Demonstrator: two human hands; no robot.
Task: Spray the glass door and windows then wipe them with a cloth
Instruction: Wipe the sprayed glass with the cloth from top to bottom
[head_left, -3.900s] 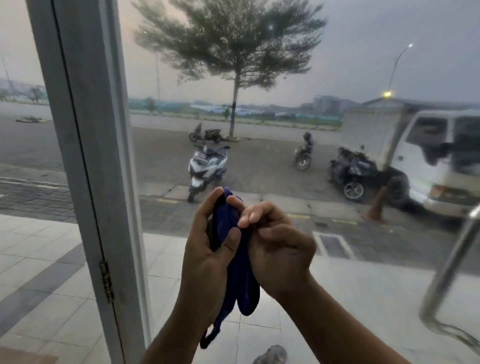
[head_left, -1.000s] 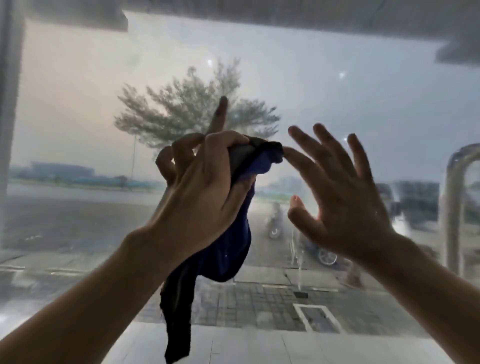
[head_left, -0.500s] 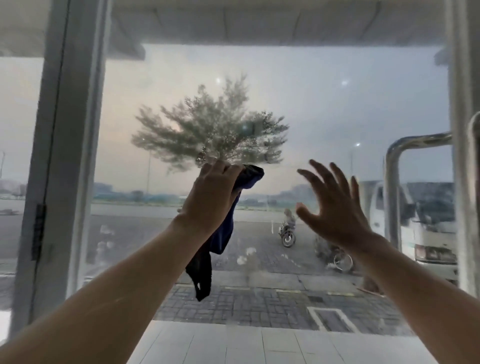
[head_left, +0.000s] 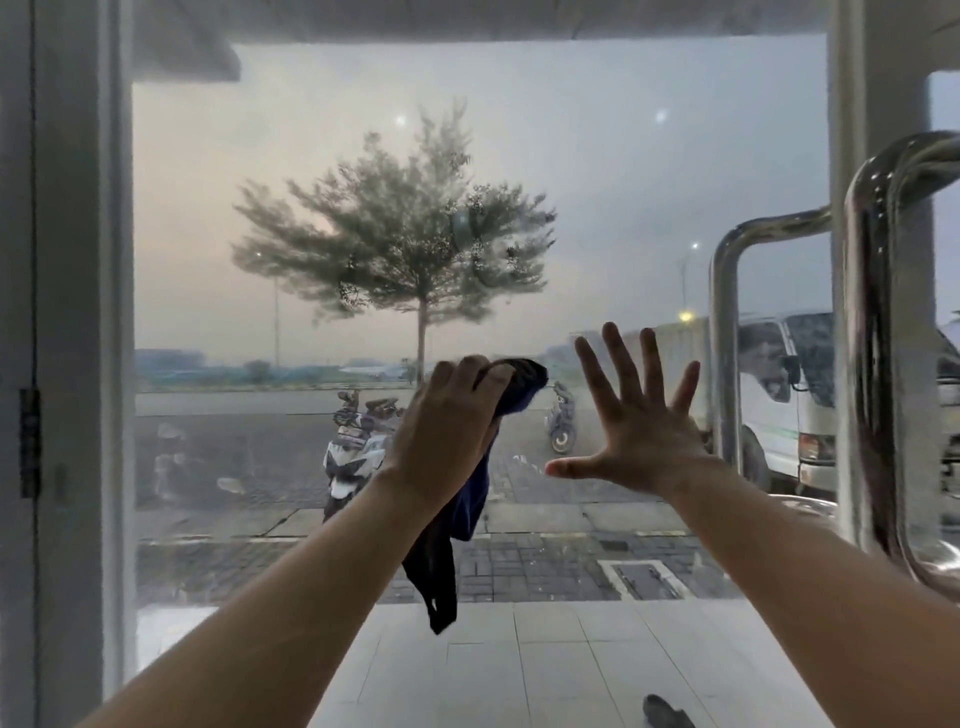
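Glass door (head_left: 291, 171): the pane fills most of my view, straight ahead of me, and both my arms reach up toward it.
Door frame (head_left: 72, 312): a pale upright post runs down the left edge, just beside the pane.
Door handle (head_left: 867, 364): curved chrome tubes stand upright at the right, beside my right forearm.
Outside, through the glass: a tree (head_left: 415, 244) in the middle, a white truck (head_left: 774, 405) behind the handle, and a parked scooter (head_left: 353, 452) just left of my left wrist.
Spray marks (head_left: 467, 228): droplets and smears speckle the pane in front of the tree's crown, well above both my hands.
Left hand (head_left: 447, 436): raised near the middle of the pane, fingers curled tight round the bunched top of the cloth.
Right hand (head_left: 639, 431): just beside the left, holding nothing, with fingers straight and spread wide and the palm facing the pane. I cannot tell whether it touches the glass.
Cloth (head_left: 467, 499): dark blue, its bunched end poking out past my left fingertips at the glass while the rest hangs loose below my wrist.
Hinge (head_left: 29, 441): a small dark plate on the frame at far left.
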